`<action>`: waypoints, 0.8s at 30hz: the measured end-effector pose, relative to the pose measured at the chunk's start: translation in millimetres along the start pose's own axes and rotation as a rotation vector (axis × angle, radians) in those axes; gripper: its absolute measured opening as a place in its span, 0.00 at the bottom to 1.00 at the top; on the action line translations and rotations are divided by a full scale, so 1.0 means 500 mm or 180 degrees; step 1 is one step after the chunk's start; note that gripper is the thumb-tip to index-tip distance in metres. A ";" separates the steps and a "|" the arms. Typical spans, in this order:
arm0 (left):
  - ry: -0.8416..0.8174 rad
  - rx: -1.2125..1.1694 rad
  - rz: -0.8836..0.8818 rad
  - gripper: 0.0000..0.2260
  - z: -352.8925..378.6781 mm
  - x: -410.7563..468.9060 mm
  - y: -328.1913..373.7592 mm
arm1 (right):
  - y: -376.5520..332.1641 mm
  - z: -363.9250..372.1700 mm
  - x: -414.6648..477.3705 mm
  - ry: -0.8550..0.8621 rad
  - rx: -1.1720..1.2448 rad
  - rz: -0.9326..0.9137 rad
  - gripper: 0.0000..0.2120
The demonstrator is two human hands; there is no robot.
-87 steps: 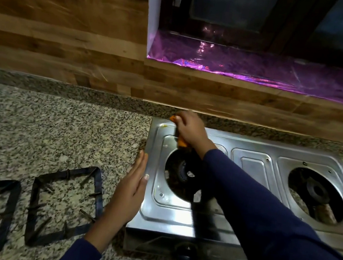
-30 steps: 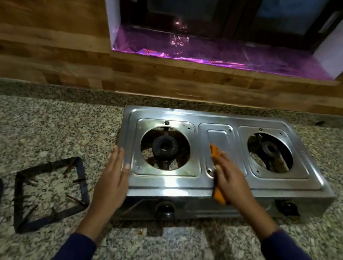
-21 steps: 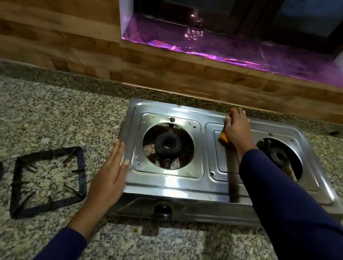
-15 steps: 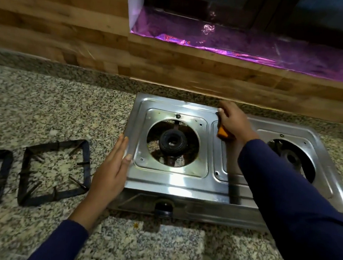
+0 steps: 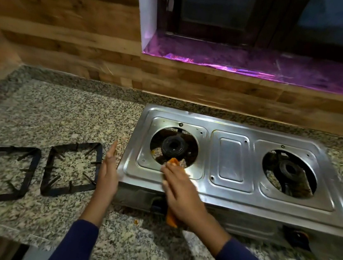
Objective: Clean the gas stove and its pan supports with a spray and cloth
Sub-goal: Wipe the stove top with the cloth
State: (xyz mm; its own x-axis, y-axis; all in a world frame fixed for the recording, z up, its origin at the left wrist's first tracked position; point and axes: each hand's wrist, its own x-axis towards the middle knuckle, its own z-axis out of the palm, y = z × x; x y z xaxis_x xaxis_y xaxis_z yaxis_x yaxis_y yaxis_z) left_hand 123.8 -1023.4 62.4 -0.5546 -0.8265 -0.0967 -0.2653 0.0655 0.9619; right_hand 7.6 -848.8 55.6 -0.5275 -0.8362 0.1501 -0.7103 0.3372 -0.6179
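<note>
**Head view: wiping the stove's front edge**

The right hand (image 5: 182, 193) is pressing an orange cloth (image 5: 171, 217) flat on the stove (image 5: 234, 157), beside the left burner (image 5: 173, 146). The left hand (image 5: 107, 178), released and flat, is bracing the stove's side. Two supports (image 5: 72, 168) are lying apart on the counter (image 5: 60, 112), leaving the top clear.

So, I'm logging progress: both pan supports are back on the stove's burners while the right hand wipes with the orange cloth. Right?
Not quite. The head view shows both pan supports lying on the granite counter, left of the stove. The right hand does wipe with the orange cloth.
</note>
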 end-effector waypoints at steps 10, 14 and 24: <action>0.0377 -0.0184 -0.0071 0.38 -0.067 -0.064 0.001 | -0.175 0.152 0.196 -0.0787 -0.0121 -0.1173 0.20; 0.0501 0.0004 0.0059 0.45 -0.075 -0.082 0.013 | -0.156 0.144 0.154 -0.1125 -0.0345 -0.2062 0.20; -0.0030 0.0948 0.1217 0.28 0.154 -0.158 0.021 | 0.091 -0.020 -0.087 -0.0744 0.0004 -0.1959 0.18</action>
State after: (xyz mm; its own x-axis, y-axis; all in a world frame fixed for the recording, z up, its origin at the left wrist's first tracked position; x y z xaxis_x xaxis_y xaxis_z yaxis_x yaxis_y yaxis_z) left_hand 104.0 -914.4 60.3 -0.6630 -0.7071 0.2459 -0.2546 0.5218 0.8142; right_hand -6.4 -792.8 28.5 0.0901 -0.9481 0.3048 -0.8493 -0.2330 -0.4737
